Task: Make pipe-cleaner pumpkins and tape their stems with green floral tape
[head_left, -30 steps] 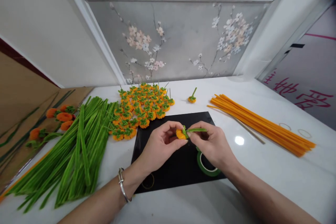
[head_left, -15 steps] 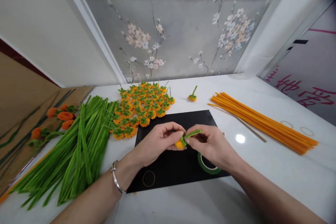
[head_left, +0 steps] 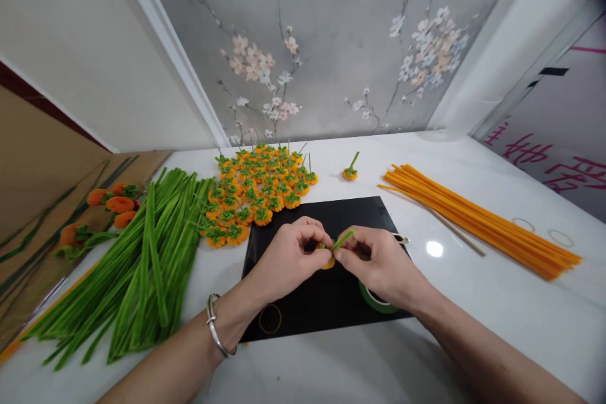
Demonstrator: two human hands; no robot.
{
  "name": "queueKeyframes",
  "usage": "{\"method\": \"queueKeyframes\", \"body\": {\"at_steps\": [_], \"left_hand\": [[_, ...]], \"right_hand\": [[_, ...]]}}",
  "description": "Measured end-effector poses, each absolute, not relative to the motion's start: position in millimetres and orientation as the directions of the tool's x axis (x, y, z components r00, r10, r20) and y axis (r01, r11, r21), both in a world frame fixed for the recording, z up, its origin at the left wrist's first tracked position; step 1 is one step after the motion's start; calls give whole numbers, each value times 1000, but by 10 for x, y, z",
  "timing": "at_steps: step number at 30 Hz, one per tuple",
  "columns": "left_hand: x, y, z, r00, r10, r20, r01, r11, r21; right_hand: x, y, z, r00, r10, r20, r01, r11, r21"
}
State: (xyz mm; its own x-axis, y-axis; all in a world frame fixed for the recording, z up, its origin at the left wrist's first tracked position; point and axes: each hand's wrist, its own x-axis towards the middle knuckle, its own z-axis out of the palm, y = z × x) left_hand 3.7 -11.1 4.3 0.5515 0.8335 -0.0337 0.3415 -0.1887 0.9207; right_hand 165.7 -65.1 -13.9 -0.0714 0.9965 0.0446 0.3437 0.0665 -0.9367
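Note:
My left hand [head_left: 292,262] pinches a small orange and green pipe-cleaner ornament [head_left: 330,263] from the left, above a black mat [head_left: 303,315]. From the other side, my right hand [head_left: 381,260] grips its green top, thumb and fingers pressed together. A short green stem [head_left: 343,239] sticks up between the two hands, tilted to the right. Most of the orange body is hidden behind fingertips. Under my right hand lies a roll of green tape [head_left: 374,305], partly covered. Beside that hand, metal loops [head_left: 401,238], possibly scissor handles, show at the mat's edge.
A crowd of finished-looking orange ornaments [head_left: 258,186] stands behind the mat, and one lone ornament [head_left: 350,173] sits apart. Green pipe cleaners [head_left: 137,278] are heaped at left, orange ones [head_left: 478,221] at right. Orange pieces [head_left: 120,204] rest on cardboard at far left.
The held ornament has been turned, so less orange shows and its green stem points more steeply upward. Both hands keep their hold. The view has shifted slightly.

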Motion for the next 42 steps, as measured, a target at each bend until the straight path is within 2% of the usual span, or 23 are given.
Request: {"method": "queueKeyframes", "body": {"at_steps": [9, 15, 17, 19, 20, 22, 24, 25, 26, 28, 32, 35, 37, 39, 42], "left_hand": [[30, -154, -39, 511, 853, 104, 391, -339, 856], [85, -260, -40, 515, 788, 338, 436, -580, 688], [80, -273, -23, 525, 770, 362, 397, -598, 697], [48, -249, 2, 551, 792, 265, 320, -494, 809], [24, -225, 14, 564, 809, 168, 269, -372, 888], [-26, -163, 34, 598, 797, -86, 142, 1, 990], [-67, -108, 36, 678, 666, -311, 51, 379, 924], [-79, -90, 31, 716, 590, -373, 39, 500, 865], [-86, -78, 22, 743, 533, -405, 37, 571, 820], [-88, -74, 5, 756, 508, -413, 32, 601, 799], [-67, -89, -3, 716, 626, -308, 15, 427, 904], [-43, -102, 4, 680, 711, -180, 81, 171, 982], [-25, -126, 2, 656, 752, -61, 124, -28, 992], [-10, -166, -3, 619, 778, 109, 178, -275, 945], [0, -230, 4, 589, 734, 338, 261, -569, 780]], "right_hand": [[1673, -633, -128, -101, 995, -3, 260, 23, -965], [1672, -626, -146, -68, 998, 16, 286, 35, -958], [1690, -628, -126, -69, 997, 39, 286, 57, -957], [1720, -631, -98, -69, 996, 62, 279, 79, -957], [1737, -633, -84, -70, 995, 74, 273, 91, -958], [1767, -637, -62, -79, 993, 90, 264, 108, -958], [1787, -641, -48, -105, 990, 93, 254, 117, -960], [1792, -643, -45, -117, 989, 89, 248, 116, -962], [1795, -645, -42, -123, 989, 85, 244, 113, -963], [1793, -648, -39, -115, 991, 73, 243, 100, -965], [1774, -653, -34, -95, 995, 29, 246, 52, -968], [1757, -656, -35, -89, 996, 0, 231, 21, -973], [1747, -656, -39, -73, 997, -9, 214, 7, -977], [1742, -654, -43, -61, 998, -10, 199, 2, -980], [1748, -652, -43, -49, 999, 12, 207, 22, -978]]}}
